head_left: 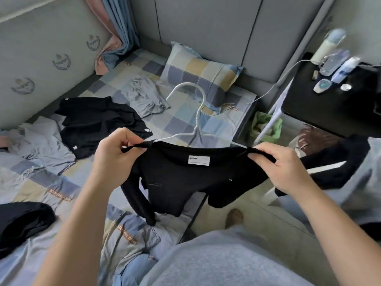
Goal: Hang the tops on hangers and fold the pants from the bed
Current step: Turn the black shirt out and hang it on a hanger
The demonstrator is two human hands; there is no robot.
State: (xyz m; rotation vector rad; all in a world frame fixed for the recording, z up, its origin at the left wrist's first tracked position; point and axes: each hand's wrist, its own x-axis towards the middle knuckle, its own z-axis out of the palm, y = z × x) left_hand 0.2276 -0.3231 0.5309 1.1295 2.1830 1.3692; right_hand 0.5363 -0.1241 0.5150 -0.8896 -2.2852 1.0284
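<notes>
I hold a black long-sleeved top (177, 182) up over the bed's edge, its white neck label facing me. My left hand (117, 153) pinches the left shoulder and my right hand (282, 170) pinches the right shoulder. A white hanger (195, 114) sits inside the neckline, its hook rising behind the collar. On the checked bed (181, 120) lie a black garment (99, 124), a grey garment (144, 96) near the pillow, a grey-blue garment (43, 141) at the left and another black piece (22, 221) at the near left.
A checked pillow (204, 77) leans on the padded headboard. A black bedside table (329, 100) at the right carries bottles and a white cable. Below it stand a green bin (266, 124) and a white frame. My foot (234, 217) is on the floor beside the bed.
</notes>
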